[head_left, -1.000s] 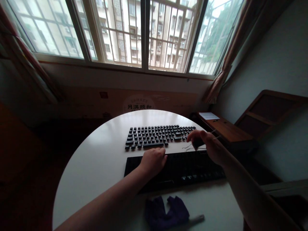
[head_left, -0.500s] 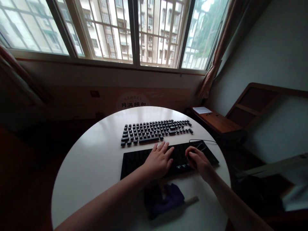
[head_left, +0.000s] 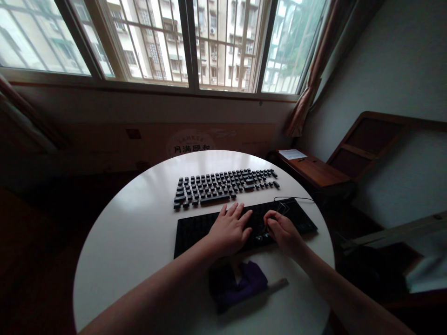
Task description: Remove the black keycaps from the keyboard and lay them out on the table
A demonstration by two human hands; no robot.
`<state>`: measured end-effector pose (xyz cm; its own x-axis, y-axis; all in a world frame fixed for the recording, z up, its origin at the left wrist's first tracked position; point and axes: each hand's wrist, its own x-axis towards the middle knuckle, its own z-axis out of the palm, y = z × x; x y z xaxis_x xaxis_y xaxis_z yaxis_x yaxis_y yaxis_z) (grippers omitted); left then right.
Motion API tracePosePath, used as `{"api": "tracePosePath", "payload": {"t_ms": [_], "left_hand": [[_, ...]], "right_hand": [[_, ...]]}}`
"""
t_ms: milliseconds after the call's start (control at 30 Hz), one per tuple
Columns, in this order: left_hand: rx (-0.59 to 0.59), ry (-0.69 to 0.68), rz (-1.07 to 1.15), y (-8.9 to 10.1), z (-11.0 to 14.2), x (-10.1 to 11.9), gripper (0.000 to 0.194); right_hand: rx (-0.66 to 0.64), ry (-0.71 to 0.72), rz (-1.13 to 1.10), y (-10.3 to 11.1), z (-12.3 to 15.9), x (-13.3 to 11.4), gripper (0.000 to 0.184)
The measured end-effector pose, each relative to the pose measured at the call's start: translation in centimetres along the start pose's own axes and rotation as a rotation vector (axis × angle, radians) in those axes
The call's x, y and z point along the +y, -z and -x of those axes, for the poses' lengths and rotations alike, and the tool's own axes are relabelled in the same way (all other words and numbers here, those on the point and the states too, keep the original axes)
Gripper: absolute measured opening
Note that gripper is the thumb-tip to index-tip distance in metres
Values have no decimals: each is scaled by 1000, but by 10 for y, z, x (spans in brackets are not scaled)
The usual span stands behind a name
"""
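Note:
A black keyboard (head_left: 195, 229) lies across the round table, most of its keycaps off, with a few keycaps (head_left: 262, 237) showing at its front edge near my right hand. My left hand (head_left: 230, 230) rests on the keyboard's middle with fingers spread. Curled fingers of my right hand (head_left: 282, 230) grip a keycap puller, whose thin wire loops (head_left: 282, 208) stick out past the fingers. Its working end, low over the front keys, is partly hidden by the hand. Behind the keyboard, loose black keycaps (head_left: 216, 187) are laid out in rows in keyboard order.
On the white round table (head_left: 132, 232), a purple cloth (head_left: 249, 281) and a grey strip-like handle (head_left: 278, 284) lie at the front. A cable (head_left: 295, 198) runs off the table's right side. A wooden chair (head_left: 321, 172) with paper on it stands at the right, below the window.
My right hand has moved slightly left along the keyboard with the keycap puller, towards the front keycaps. My left hand stays spread on the keyboard. The view has shifted a little.

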<state>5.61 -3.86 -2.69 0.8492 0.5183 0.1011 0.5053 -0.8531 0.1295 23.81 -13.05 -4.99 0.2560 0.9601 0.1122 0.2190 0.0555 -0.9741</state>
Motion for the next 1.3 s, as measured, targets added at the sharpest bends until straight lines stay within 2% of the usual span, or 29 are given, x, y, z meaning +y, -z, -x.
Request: {"api": "tracePosePath", "payload": {"t_ms": [300, 467, 667, 767, 1033, 1200, 1300], "left_hand": [[5, 6, 26, 1, -1, 0, 56], [8, 3, 31, 0, -1, 0, 57], [22, 7, 31, 0, 0, 0, 57], [17, 7, 28, 0, -1, 0, 57], [23, 6, 26, 0, 0, 0, 56], [12, 4, 21, -1, -1, 0, 57], [23, -3, 37, 0, -1, -1, 56]], "right_hand": [[-79, 231, 540, -5, 16, -22, 17], [-67, 323, 621, -8, 21, -21, 19], [-55, 367, 680, -10, 22, -14, 16], [-45, 359, 635, -9, 21, -14, 17], [19, 239, 333, -5, 18, -11, 17], [150, 115, 47, -4, 15, -5, 18], [174, 98, -48, -4, 13, -5, 18]]}}
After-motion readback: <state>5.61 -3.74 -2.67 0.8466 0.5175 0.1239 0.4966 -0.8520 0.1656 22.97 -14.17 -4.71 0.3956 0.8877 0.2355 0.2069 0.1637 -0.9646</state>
